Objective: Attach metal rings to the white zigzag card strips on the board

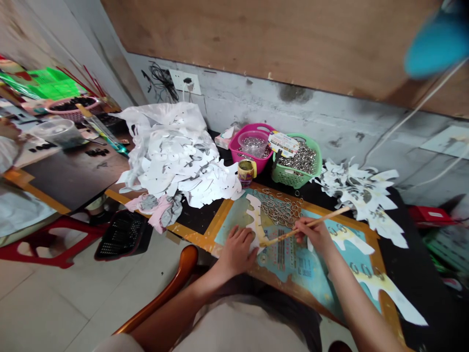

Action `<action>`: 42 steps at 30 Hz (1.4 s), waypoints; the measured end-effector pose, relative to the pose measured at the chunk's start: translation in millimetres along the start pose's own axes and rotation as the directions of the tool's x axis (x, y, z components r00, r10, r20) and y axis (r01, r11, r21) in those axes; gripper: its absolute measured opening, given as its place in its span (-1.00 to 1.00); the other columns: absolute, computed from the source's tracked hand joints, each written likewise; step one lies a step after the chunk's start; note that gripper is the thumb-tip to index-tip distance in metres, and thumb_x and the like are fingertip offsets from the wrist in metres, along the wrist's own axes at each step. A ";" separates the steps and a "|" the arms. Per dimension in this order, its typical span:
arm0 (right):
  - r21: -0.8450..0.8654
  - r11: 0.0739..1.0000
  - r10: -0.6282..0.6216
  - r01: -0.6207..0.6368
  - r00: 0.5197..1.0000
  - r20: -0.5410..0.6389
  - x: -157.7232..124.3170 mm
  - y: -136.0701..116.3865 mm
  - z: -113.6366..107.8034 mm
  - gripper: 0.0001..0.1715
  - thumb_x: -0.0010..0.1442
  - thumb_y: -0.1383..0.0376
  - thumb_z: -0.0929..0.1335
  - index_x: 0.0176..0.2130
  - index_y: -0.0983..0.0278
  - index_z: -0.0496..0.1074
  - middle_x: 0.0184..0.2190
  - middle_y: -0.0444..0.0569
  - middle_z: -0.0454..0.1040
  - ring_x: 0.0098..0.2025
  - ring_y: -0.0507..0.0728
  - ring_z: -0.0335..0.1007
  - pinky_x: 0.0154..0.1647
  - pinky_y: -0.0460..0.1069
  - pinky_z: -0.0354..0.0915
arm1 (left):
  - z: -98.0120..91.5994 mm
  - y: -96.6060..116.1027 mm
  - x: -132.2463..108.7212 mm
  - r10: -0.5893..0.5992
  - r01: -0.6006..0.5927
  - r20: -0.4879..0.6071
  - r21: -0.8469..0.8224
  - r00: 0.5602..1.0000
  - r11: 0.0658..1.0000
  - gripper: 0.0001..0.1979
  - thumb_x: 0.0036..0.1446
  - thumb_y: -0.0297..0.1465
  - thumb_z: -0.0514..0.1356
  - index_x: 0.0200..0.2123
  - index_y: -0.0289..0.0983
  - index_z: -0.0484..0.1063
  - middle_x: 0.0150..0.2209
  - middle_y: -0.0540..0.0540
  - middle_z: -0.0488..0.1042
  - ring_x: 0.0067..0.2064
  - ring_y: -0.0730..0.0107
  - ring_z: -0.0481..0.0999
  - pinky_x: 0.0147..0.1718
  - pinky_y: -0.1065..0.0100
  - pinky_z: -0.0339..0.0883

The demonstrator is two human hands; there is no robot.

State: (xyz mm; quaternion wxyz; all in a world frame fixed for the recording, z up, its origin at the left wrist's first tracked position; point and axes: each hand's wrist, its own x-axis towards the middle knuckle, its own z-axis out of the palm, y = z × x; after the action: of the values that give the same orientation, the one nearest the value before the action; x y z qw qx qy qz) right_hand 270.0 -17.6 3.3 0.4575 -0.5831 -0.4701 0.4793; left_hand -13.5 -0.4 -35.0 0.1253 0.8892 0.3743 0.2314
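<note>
My left hand [237, 247] lies flat with fingers spread on a white cut-out paper shape [256, 217], pressing it to the blue printed mat [293, 259]. My right hand [315, 233] is closed around a thin wooden stick [322, 218] whose lower tip touches the bottom of that white shape. A heap of metal rings [281, 209] lies on the mat just beyond the stick. More white cut-outs with rings [361, 274] lie along the mat by my right forearm.
A big pile of white cut-outs [176, 161] sits to the left, another pile [361, 193] to the right. A pink basket [252, 144], a green basket of rings [298, 164] and a small tape roll [246, 172] stand behind. A black crate [122, 234] sits on the floor.
</note>
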 end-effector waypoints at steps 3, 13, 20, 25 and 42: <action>-0.038 0.999 -0.019 0.016 0.996 -0.092 -1.0 -4.0 -5.6 -0.58 0.06 -0.03 0.45 -0.50 0.27 0.50 -0.64 -0.06 0.47 -0.68 0.06 0.35 -0.69 -0.07 0.33 | 0.5 0.0 -0.4 0.001 -0.001 -0.001 -0.006 1.000 1.000 -0.72 0.16 -0.33 0.15 -0.05 -0.24 0.34 0.01 -0.21 0.44 0.05 0.09 0.41 0.19 -0.05 0.11; 0.037 0.991 -0.114 0.129 0.953 -0.282 -4.4 3.2 -3.2 -0.67 0.08 0.01 0.43 -0.37 0.21 0.49 -0.52 -0.04 0.52 -0.54 0.15 0.48 -0.47 0.03 0.47 | 2.0 -0.5 -0.5 0.004 -0.004 -0.001 0.001 1.000 1.000 -0.71 0.15 -0.34 0.16 -0.04 -0.24 0.34 0.02 -0.22 0.44 0.06 0.07 0.41 0.19 -0.07 0.11; 0.063 0.998 -0.005 0.004 1.000 0.018 9.4 6.2 -0.1 -0.66 -0.02 0.05 0.50 -0.37 0.22 0.45 -0.49 -0.07 0.53 -0.48 0.16 0.51 -0.44 0.03 0.48 | 1.3 0.1 -0.8 -0.006 0.006 0.008 0.006 1.000 1.000 -0.71 0.15 -0.34 0.15 -0.04 -0.24 0.34 0.02 -0.21 0.44 0.05 0.08 0.41 0.19 -0.07 0.11; 0.024 0.996 -0.086 0.088 0.995 -0.056 29.0 3.8 4.2 -0.69 0.05 0.04 0.48 -0.34 0.21 0.46 -0.42 -0.04 0.57 -0.36 0.17 0.55 -0.31 0.04 0.48 | -0.6 1.0 -0.8 -0.011 0.011 0.021 0.003 1.000 1.000 -0.70 0.16 -0.33 0.15 -0.03 -0.24 0.33 0.02 -0.21 0.44 0.07 0.10 0.40 0.21 -0.05 0.09; -0.210 0.926 -0.327 0.315 0.945 -0.026 49.3 -10.5 18.6 -0.77 0.21 0.10 0.37 -0.33 0.22 0.44 -0.42 -0.06 0.53 -0.36 0.15 0.51 -0.34 0.01 0.43 | -1.3 1.6 -0.1 -0.003 0.003 0.019 0.029 1.000 1.000 -0.72 0.17 -0.32 0.15 -0.05 -0.26 0.34 0.01 -0.21 0.43 0.05 0.09 0.39 0.19 -0.03 0.12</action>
State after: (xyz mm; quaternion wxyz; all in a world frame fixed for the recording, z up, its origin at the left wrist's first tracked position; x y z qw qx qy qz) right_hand 255.3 34.1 5.0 0.4819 -0.5563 -0.5914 0.3295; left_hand -13.2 -1.5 -33.3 0.1166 0.8925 0.3777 0.2172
